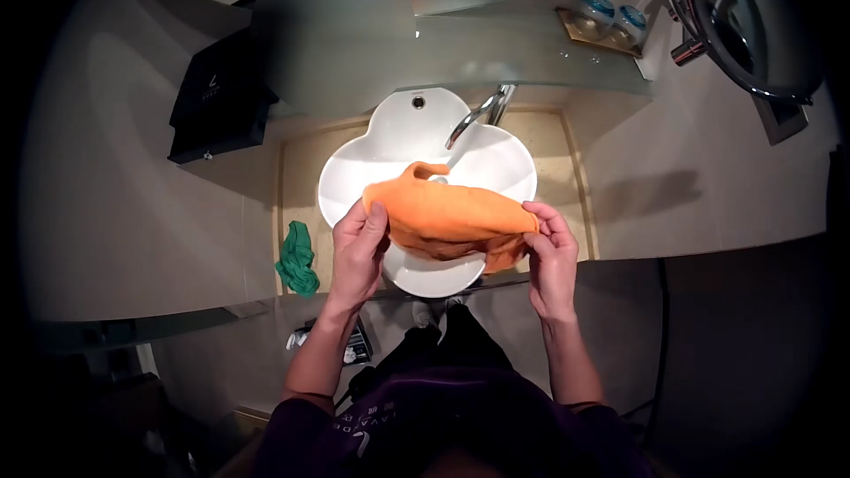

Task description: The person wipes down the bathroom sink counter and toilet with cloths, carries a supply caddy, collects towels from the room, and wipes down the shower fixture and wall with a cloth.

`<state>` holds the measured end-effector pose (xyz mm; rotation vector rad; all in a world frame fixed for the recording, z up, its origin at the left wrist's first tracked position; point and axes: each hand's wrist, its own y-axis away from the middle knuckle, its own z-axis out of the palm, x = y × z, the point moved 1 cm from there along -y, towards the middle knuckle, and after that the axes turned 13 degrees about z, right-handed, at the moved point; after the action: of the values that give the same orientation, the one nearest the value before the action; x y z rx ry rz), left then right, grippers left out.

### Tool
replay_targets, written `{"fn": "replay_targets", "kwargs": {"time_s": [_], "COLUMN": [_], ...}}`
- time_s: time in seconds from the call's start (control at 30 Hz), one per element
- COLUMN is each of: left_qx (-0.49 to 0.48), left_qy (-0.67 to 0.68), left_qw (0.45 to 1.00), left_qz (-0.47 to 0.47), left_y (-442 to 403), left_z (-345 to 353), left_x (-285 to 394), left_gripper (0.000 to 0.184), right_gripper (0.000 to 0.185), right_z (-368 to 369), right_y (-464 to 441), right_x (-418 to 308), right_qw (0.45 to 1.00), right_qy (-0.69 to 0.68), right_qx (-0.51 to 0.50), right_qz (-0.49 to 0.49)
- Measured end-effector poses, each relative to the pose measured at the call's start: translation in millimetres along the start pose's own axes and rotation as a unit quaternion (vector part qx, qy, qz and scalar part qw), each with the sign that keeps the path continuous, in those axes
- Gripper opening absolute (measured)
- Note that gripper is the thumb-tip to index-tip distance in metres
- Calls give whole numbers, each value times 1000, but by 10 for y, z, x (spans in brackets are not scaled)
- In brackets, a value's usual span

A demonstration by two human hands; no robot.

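Cloth (pixel 452 212), orange, hangs between my left grip (pixel 361 237) and my right grip (pixel 552 243), each pinching one end, above the white sink (pixel 412 128). Beyond my grip, a tap (pixel 473 117) leans over the sink; left of my left grip, a green cloth (pixel 298 260) lies crumpled on the desk (pixel 549 142).

Creased orange cloth (pixel 452 214) above white sink (pixel 403 128)
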<state>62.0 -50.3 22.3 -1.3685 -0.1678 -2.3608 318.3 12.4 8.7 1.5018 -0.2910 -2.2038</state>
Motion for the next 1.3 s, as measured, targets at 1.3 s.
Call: {"fn": "replay_targets", "kwargs": {"time_s": [1.3], "left_qx": [53], "left_qy": [-220], "left_qw": [965], "left_qz": [-135], "left_y": [-436], "left_z": [-1104], "left_x": [-1266], "left_gripper": [19], "right_gripper": [44], "right_z": [1695], "right_y": [-3331], "right_x": [2418], "right_qw": [775], "right_qy": [486], "right_qx": [12], "right_qz": [-403]}}
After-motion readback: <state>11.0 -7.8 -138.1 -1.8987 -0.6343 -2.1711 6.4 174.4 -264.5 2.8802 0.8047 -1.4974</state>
